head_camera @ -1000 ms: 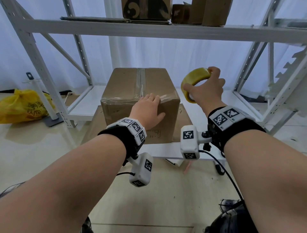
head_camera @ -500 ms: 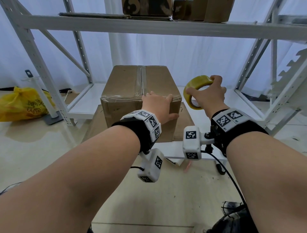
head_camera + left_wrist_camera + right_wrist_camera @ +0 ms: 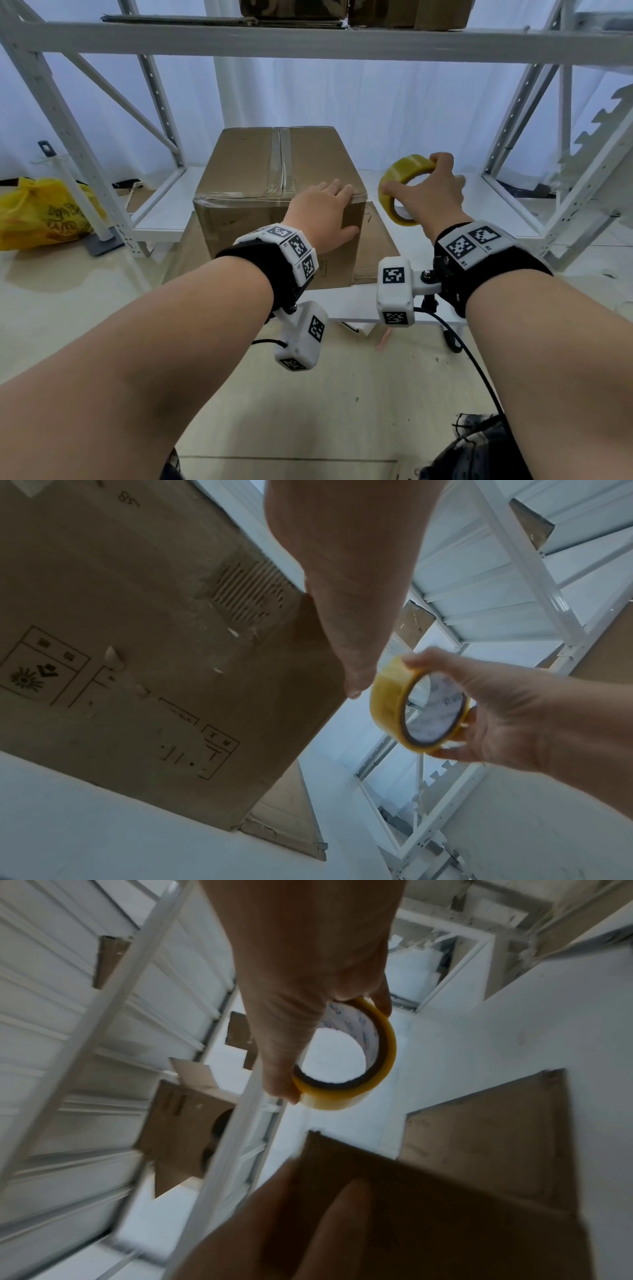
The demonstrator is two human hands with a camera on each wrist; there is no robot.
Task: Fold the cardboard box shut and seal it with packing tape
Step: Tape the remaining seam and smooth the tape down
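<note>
From the head view, your left hand (image 3: 323,214) lies flat with straight fingers over the near right top corner of the cardboard box (image 3: 274,178), pressing the clear tape strip that runs along the near top edge. The box sits on the lower shelf (image 3: 428,192) with its flaps down and its centre seam already taped. Your right hand (image 3: 430,197) has its grip clamped on the yellow packing tape roll (image 3: 402,183), held in the air just right of the box. If you lift the left hand too soon, the corner strip could peel back.

From the left wrist view, the roll (image 3: 418,704) hangs beside the box's right edge, pinched between thumb and fingers. I cannot tell whether a strand of tape joins the roll to the box; if one does, a hard pull could drag the box sideways or wrinkle the strip.

From the right wrist view, which is blurred, your fingers curl through the roll's core (image 3: 346,1053), well above the box's corner (image 3: 445,1204). A loose free end could stick back onto the roll or to your fingers.
</note>
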